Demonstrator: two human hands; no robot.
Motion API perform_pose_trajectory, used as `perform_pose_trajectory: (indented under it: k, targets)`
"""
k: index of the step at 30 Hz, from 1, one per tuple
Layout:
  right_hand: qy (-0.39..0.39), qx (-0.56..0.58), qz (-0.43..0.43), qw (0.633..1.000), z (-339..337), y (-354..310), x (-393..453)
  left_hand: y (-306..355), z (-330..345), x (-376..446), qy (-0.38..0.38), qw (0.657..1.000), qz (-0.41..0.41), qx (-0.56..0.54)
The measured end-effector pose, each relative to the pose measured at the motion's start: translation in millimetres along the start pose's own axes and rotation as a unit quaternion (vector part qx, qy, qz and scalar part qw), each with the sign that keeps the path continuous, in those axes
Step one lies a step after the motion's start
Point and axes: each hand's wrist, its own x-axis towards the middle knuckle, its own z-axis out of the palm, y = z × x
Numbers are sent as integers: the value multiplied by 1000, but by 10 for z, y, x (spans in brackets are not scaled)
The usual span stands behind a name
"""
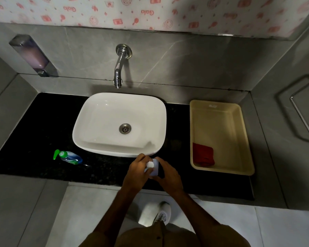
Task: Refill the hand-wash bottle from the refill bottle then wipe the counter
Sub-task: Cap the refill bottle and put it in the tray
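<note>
Two hands on one pale bottle at near edge of black counter, just in front of white basin. Left hand closed round white cap; right hand clamped on bottle body. Judged step: unscrewing cap. Cannot tell whether this is the refill or the hand-wash bottle. Green-pump bottle lying on its side, far left of hands, well apart. Red cloth in near corner of cream tray, right of basin, untouched.

Risks, as judgement:
- Bottle close to counter's near edge; sideways twist force could slide it off toward floor and shoe below
- Body squeezed hard while cap loosens: soap could spurt onto counter
- Loose cap could drop and roll into basin drain
- Second bottle lying flat could leak at pump
- Soapy fingers mean poorer hold for pouring
</note>
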Motion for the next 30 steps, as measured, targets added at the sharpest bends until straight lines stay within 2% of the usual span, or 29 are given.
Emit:
perform_pose_trajectory:
  k: [4,7,11,13,16,21,26,30]
  targets:
    - [-21,58,12,998,25,-70,-36,-104,-17,26,-23,999,19,12]
    - [10,98,31,995,166,-166,-112,-123,-22,20,-28,999,18,4]
    - [62,76,50,994,372,-290,-125,-103,-8,-39,-29,999,13,-21]
    - [88,84,88,989,418,-390,-119,-93,-42,-93,-38,999,-6,-34]
    - [85,88,154,981,480,-494,-70,-129,-114,-171,-20,999,-23,-28]
    - [79,42,176,980,462,-518,-11,-183,-198,-38,6,1000,-24,-7]
    - [159,86,193,964,-32,-362,-250,42,15,353,10,999,25,-24]
    - [269,75,172,945,-1031,-80,-100,435,419,843,-19,996,91,5]
